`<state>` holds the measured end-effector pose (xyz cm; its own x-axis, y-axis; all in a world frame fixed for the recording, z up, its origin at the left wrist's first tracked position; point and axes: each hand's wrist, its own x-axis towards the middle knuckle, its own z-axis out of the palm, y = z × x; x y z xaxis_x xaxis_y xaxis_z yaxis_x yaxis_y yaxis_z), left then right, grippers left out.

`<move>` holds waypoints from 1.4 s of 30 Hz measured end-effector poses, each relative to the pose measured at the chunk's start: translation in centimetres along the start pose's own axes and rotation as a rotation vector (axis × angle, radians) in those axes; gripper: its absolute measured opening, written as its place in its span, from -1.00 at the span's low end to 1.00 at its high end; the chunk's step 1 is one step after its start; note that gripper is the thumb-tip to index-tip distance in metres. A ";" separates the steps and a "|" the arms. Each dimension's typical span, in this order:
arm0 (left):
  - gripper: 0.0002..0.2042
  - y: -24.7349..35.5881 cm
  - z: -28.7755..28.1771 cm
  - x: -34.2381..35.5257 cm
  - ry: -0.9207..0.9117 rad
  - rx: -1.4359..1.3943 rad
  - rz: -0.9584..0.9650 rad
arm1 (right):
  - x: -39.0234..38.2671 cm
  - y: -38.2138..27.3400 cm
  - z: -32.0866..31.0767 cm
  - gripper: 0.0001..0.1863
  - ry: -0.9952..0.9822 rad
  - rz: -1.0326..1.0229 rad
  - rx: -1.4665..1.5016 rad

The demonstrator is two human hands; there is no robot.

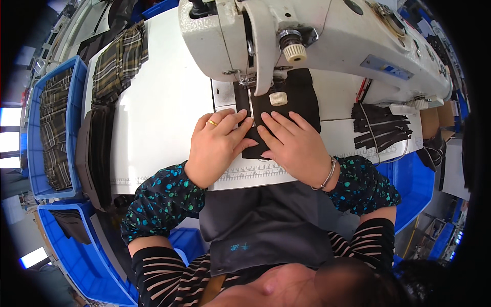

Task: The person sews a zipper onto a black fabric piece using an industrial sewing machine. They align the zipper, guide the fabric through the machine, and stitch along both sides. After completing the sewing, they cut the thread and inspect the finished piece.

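A white sewing machine (327, 41) stands over a black fabric piece (302, 89), which lies on the white table (153, 92) with a light zipper strip (250, 100) under the needle area (247, 82). My left hand (220, 146) rests on the fabric just left of the strip, fingers extended and slightly bent, a ring on one finger. My right hand (292, 143) lies flat on the fabric to the strip's right, fingers spread, a bangle at the wrist. Both hands press from above and are below the presser foot; what is directly under the fingers is hidden.
Folded plaid fabric (117, 61) and dark stacked pieces (94, 153) lie at the left, beside a blue bin of plaid pieces (56, 128) and a lower blue bin (71, 261). Several dark zippers (378, 128) with cords lie at the right, above another blue bin (409, 189).
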<state>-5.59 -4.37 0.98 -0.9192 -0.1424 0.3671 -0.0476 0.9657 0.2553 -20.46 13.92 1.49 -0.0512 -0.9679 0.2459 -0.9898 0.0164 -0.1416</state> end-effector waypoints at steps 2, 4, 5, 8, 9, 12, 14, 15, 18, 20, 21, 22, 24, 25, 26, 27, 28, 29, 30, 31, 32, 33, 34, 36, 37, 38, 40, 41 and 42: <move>-0.56 -0.1 -0.1 0.1 0.003 -0.005 0.006 | 0.0 0.0 -0.2 -0.38 0.014 -0.010 -0.003; -0.56 -0.2 -0.2 0.3 0.002 -0.006 0.011 | 0.2 0.3 -0.2 -0.42 0.021 -0.037 -0.010; -0.56 -0.3 -0.3 0.4 -0.002 -0.006 0.013 | 0.3 0.4 -0.2 -0.42 0.026 -0.036 -0.022; -0.57 -0.8 -0.1 1.0 0.019 0.007 0.019 | 1.0 1.0 0.0 -0.41 0.040 -0.033 -0.042; -0.57 -1.1 0.0 1.2 0.032 0.012 0.019 | 1.3 1.3 0.1 -0.42 0.046 -0.031 -0.038; -0.59 -1.9 0.7 2.0 0.063 0.034 0.024 | 2.2 2.2 0.4 -0.44 0.053 -0.021 -0.028; -0.61 -2.4 0.9 2.3 0.065 0.049 0.024 | 2.9 2.7 0.3 -0.46 0.044 -0.025 -0.038; -0.62 -2.6 1.1 2.5 0.065 0.052 0.025 | 3.3 2.9 0.3 -0.49 0.070 -0.037 -0.056; -0.63 -3.2 1.4 2.9 0.093 0.060 0.031 | 4.1 3.8 0.6 -0.52 0.069 -0.047 -0.066; -0.64 -3.3 1.5 3.0 0.110 0.061 0.033 | 4.4 3.9 0.4 -0.57 0.057 -0.020 -0.053; -0.64 -3.3 1.4 3.0 0.112 0.059 0.034 | 4.4 3.9 0.5 -0.57 0.075 -0.023 -0.048; -0.64 -3.3 1.4 3.1 0.115 0.058 0.034 | 4.3 4.0 0.5 -0.57 0.092 -0.025 -0.043; -0.63 -3.1 1.1 3.0 0.088 0.068 0.031 | 4.4 3.9 0.4 -0.55 0.095 -0.024 -0.039; -0.63 -3.0 1.0 3.0 0.075 0.072 0.029 | 4.5 3.9 0.4 -0.53 0.096 -0.022 -0.036; -0.63 -3.0 1.1 2.9 0.079 0.067 0.031 | 4.5 3.8 0.3 -0.52 0.093 -0.028 -0.040; -0.63 -3.0 1.2 2.8 0.084 0.061 0.034 | 4.5 3.8 0.2 -0.50 0.090 -0.033 -0.044; -0.63 -3.0 1.3 2.7 0.088 0.054 0.037 | 4.6 3.8 0.1 -0.48 0.088 -0.037 -0.047; -0.62 -3.1 1.4 2.7 0.085 0.046 0.035 | 4.5 3.8 0.0 -0.48 0.049 -0.025 -0.061; -0.62 -3.2 1.5 2.7 0.081 0.037 0.034 | 4.5 3.8 -0.2 -0.47 0.011 -0.012 -0.075; -0.62 -3.2 1.5 2.7 0.077 0.028 0.034 | 4.5 3.8 -0.3 -0.46 -0.027 0.002 -0.089; -0.62 -3.2 1.5 2.8 0.079 0.031 0.036 | 4.5 3.9 -0.1 -0.47 0.016 -0.012 -0.080; -0.61 -3.2 1.5 2.9 0.082 0.034 0.039 | 4.5 4.0 0.2 -0.48 0.059 -0.026 -0.070; -0.61 -3.2 1.6 3.0 0.084 0.036 0.043 | 4.5 4.1 0.3 -0.49 0.102 -0.039 -0.062; -0.61 -3.2 1.6 2.9 0.076 0.034 0.034 | 4.7 4.1 0.2 -0.47 0.104 -0.047 -0.043; -0.61 -3.2 1.6 2.9 0.072 0.033 0.030 | 4.8 4.1 0.1 -0.46 0.105 -0.052 -0.034; -0.61 -3.1 1.6 2.9 0.066 0.033 0.029 | 4.6 4.2 0.2 -0.45 0.105 -0.047 -0.041; -0.61 -3.0 1.4 3.0 0.055 0.034 0.024 | 4.3 4.3 0.6 -0.43 0.103 -0.040 -0.056; -0.61 -3.0 1.5 3.0 0.058 0.036 0.026 | 4.3 4.4 0.5 -0.47 0.100 -0.033 -0.031; -0.60 -3.1 1.5 3.0 0.061 0.039 0.028 | 4.3 4.4 0.5 -0.50 0.098 -0.026 -0.007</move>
<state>-8.74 -7.50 -0.06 -0.8950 -0.1269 0.4276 -0.0385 0.9771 0.2094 -24.95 9.66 1.46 -0.0375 -0.9390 0.3420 -0.9918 -0.0068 -0.1276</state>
